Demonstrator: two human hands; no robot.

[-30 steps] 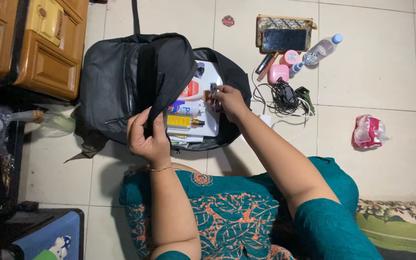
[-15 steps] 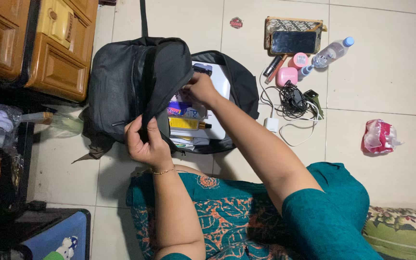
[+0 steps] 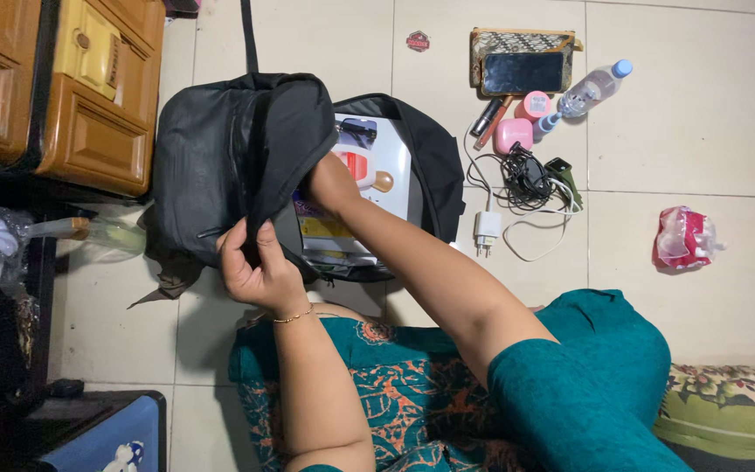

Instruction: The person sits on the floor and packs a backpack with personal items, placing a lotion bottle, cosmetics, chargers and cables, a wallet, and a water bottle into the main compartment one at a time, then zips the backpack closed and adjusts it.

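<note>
Pale glossy floor tiles (image 3: 709, 131), carved wooden drawers (image 3: 89, 114) at the left; the left hand (image 3: 259, 271) pinches the flap of a soft black backpack (image 3: 211, 166); the right hand (image 3: 329, 183) reaches inside among flat, bright packets, its grip hidden; beyond lie tangled cables (image 3: 526, 179), a clear bottle (image 3: 592, 87), a crumpled red-white packet (image 3: 683, 238).

Pale tiled floor (image 3: 701, 114) carries: black backpack (image 3: 211, 166) (open), dark phone (image 3: 523, 72) on a patterned pouch (image 3: 482, 39), clear water bottle (image 3: 592, 87), pink case (image 3: 514, 135), white charger (image 3: 488, 231) with tangled cables (image 3: 530, 175), crumpled red-white packet (image 3: 683, 238).
</note>
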